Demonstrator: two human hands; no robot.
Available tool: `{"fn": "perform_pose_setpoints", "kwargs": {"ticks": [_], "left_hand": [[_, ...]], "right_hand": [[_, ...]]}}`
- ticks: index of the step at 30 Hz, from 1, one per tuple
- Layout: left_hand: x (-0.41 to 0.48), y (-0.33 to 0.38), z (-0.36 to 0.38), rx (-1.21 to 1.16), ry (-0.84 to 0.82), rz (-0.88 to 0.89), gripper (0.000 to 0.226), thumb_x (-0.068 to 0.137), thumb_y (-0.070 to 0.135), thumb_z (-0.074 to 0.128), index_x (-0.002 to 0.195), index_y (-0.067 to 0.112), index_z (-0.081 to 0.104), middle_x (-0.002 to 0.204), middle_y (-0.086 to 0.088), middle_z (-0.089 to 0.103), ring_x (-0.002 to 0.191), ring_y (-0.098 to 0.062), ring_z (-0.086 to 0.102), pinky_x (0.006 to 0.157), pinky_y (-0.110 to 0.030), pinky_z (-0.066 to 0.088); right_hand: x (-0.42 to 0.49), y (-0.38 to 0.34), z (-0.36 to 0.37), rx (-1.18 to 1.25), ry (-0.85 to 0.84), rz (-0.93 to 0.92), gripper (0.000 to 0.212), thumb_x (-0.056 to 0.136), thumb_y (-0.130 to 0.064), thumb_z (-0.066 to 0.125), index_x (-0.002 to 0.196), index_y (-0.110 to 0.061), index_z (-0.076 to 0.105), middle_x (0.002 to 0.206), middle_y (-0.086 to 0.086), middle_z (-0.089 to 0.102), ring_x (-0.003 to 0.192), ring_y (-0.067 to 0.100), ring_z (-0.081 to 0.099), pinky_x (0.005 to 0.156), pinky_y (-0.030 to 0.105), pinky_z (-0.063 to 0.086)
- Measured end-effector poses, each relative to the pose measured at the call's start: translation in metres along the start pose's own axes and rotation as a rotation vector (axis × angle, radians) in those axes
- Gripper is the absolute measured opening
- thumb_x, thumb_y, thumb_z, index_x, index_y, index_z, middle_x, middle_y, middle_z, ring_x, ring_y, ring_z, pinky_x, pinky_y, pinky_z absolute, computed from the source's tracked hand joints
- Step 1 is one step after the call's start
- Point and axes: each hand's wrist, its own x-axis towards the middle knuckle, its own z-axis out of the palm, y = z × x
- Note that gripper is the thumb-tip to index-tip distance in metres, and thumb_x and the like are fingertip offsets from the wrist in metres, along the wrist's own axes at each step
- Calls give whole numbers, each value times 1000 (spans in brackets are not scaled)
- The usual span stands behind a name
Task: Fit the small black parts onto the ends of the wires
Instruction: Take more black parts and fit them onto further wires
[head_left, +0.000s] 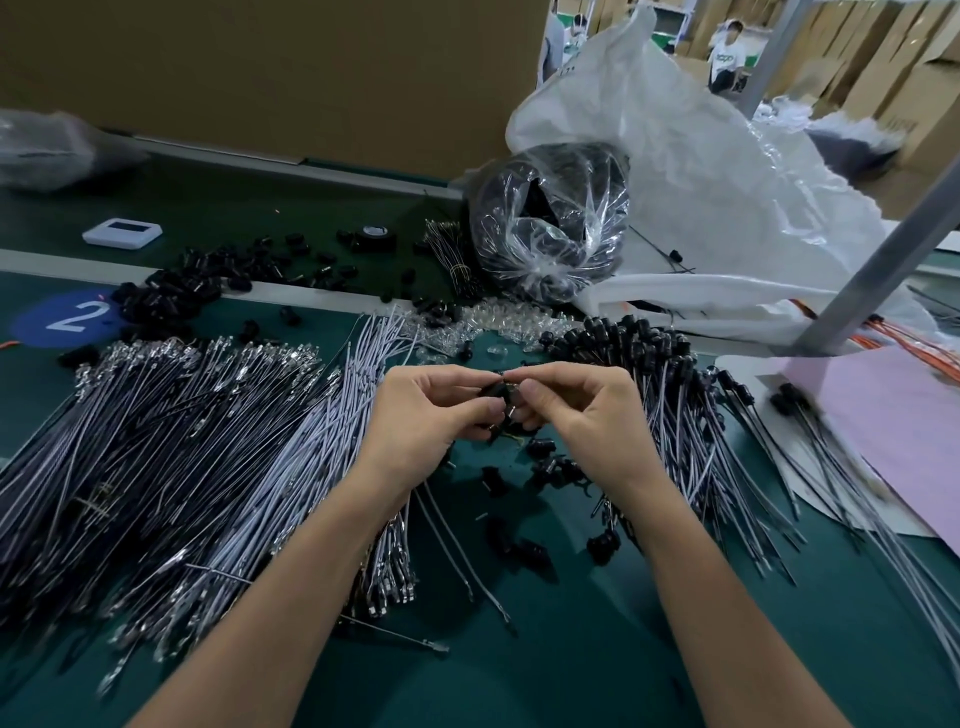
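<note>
Green desk (571, 649), wires (182, 441) heaped either side.
Your hands, left (426, 410) and right (576, 410), pinch one small black part (500, 393) between them, steadying it for fitting.

The tabletop (571, 649) has a dark green, smooth, matt covering. The wires (182, 441) wear pale grey plastic sheathing with a slight sheen and end in bright metal crimps. The small black parts (171, 296) are glossy moulded plastic. A clear bag (550, 218) is thin, crinkled, highly reflective film. The big white sack (727, 171) beside it is milky, translucent plastic. A pink sheet (893, 426) looks like matt paper. The brown board (260, 67) behind is dull cardboard, and the slanting post (883, 260) is plain grey metal.
</note>
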Motion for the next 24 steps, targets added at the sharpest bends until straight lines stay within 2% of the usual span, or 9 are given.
{"fn": "perform_pose_setpoints", "kwargs": {"ticks": [3,7,12,15,19,24], "left_hand": [[1,1,1,66,-34,22,25,77,-6,76,100,5,75,80,-11,77,72,-21,75,60,-22,57],[-1,2,2,111,-67,51,26,76,-6,77,100,3,75,81,-13,76,72,-21,75,60,-21,57],[-1,2,1,117,-84,64,24,77,-1,78,96,15,75,74,-8,76,67,-20,75,60,-26,60],[-1,2,0,148,-94,92,24,76,1,78,96,14,75,73,-6,76,66,-19,74,59,-24,59],[-3,2,-1,154,-132,101,23,76,2,79,88,21,75,73,-3,76,67,-19,75,60,-24,59],[-4,0,2,164,-118,146,24,77,3,78,86,25,74,71,4,76,66,-17,74,61,-24,59]], "right_hand": [[1,1,-3,52,20,43,10,90,0,65,88,-7,72,71,7,72,63,20,70,60,26,55],[1,4,-7,13,-1,51,11,91,-3,64,83,-8,70,66,5,69,58,17,65,60,28,55],[2,5,-7,28,21,53,11,91,-2,64,82,-7,70,64,5,69,57,16,64,57,29,54],[2,7,-8,19,-1,57,11,91,-4,65,82,-9,70,64,4,69,57,15,64,58,28,53],[1,7,-9,46,-47,63,11,90,-3,65,82,-8,70,67,5,70,59,15,65,58,25,53],[1,7,-8,41,-12,19,10,89,-3,67,80,-8,70,65,3,69,57,13,64,57,26,53]]}}
